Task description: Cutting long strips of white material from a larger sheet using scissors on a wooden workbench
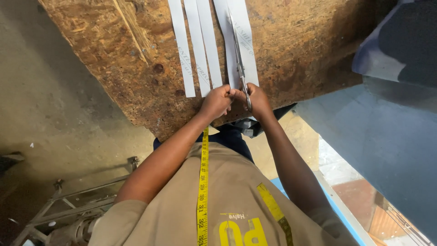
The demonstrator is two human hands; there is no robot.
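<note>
At the wooden board's (296, 50) near edge, the right hand (257, 100) gripped scissors (239, 64) cutting the white strip (241, 41); the left hand (216, 101) pinched its end

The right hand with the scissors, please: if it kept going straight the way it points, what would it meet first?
The right hand points its scissors up along the wide grey strip on the wooden board. It would meet more of that strip; nothing else lies ahead up to the picture's edge.

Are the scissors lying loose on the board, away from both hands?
No, the right hand grips the scissors by the handles, blades running along a white strip, with the left hand beside it.
</note>
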